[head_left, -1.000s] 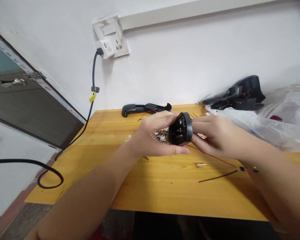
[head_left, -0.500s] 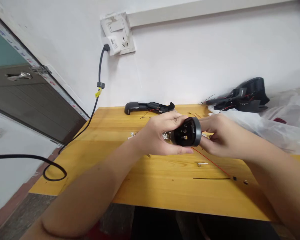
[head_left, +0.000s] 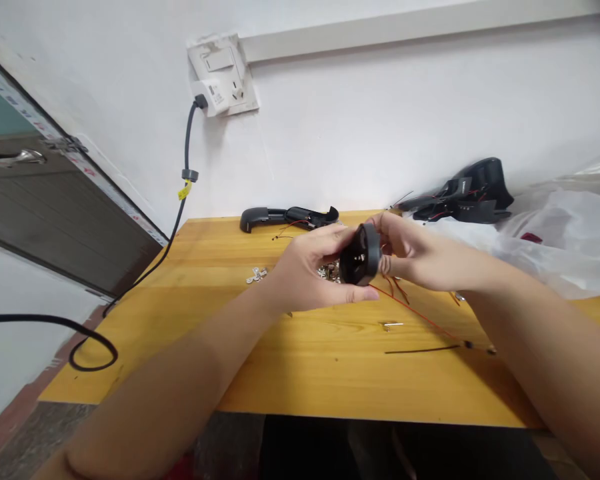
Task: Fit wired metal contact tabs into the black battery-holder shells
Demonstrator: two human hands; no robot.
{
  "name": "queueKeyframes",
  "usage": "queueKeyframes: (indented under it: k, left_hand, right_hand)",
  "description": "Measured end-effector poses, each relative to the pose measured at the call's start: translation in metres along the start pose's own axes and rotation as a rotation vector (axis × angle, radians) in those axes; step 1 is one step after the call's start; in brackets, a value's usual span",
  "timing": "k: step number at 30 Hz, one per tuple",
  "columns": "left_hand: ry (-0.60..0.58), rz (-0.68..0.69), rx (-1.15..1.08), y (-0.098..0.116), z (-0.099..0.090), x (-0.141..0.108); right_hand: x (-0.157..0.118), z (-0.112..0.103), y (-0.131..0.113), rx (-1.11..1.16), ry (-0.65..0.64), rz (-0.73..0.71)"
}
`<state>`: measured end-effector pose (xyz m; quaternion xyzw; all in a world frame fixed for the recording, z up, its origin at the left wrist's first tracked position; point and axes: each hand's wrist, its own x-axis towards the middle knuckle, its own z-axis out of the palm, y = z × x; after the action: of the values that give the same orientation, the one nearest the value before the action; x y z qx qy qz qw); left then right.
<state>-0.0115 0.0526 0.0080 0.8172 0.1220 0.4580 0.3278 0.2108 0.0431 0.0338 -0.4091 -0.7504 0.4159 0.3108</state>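
A dark, hollow, cup-like housing [head_left: 364,257] is held over the middle of the wooden table [head_left: 290,373], its open side facing left and toward me. My left hand [head_left: 323,270] grips it from the left, thumb below and fingers above. On the other side, my right hand [head_left: 405,250] has its fingertips at the housing's right rim; whether they pinch a small part there is hidden. A red wire [head_left: 420,317] runs from beneath the housing to a small black connector [head_left: 468,345]. Small metal pieces [head_left: 257,275] lie left of and behind my left hand.
Black curved shells [head_left: 290,217] lie at the table's back edge. More black parts [head_left: 465,193] and a clear plastic bag [head_left: 560,233] are at the back right. A black wire [head_left: 420,350] and a metal pin [head_left: 393,325] lie near the front. A cable [head_left: 187,143] hangs at left.
The housing has turned so that its opening faces more to the left. My right hand has shifted up and left on its rim, fingers more visible. The whole view has shifted slightly.
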Motion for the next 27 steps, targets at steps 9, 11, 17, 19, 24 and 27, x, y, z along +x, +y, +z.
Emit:
queueKeyframes:
  k: [9, 11, 17, 19, 24, 27]
  left_hand:
    - [0.022, -0.264, -0.684, -0.016, 0.005, -0.005]
    - [-0.047, -0.374, -0.758, -0.016, 0.001, -0.007]
    - [-0.043, -0.477, -0.75, -0.015, -0.006, -0.007]
    - [-0.005, -0.442, -0.729, -0.017, -0.007, -0.005]
    - [0.109, -0.451, -0.302, -0.012, 0.001, -0.002]
    - [0.081, -0.408, -0.009, 0.001, 0.009, -0.002]
  right_hand:
    - [0.004, 0.018, -0.007, 0.35, -0.171, -0.006]
    - [0.004, 0.013, -0.01, 0.309, -0.268, -0.002]
    - [0.001, -0.047, 0.003, -0.209, 0.162, 0.163]
    - [-0.001, -0.06, 0.008, -0.311, 0.416, 0.206]
    - [-0.003, -0.032, -0.023, 0.018, 0.375, 0.036]
    - [-0.005, -0.001, -0.053, -0.034, 0.124, 0.132]
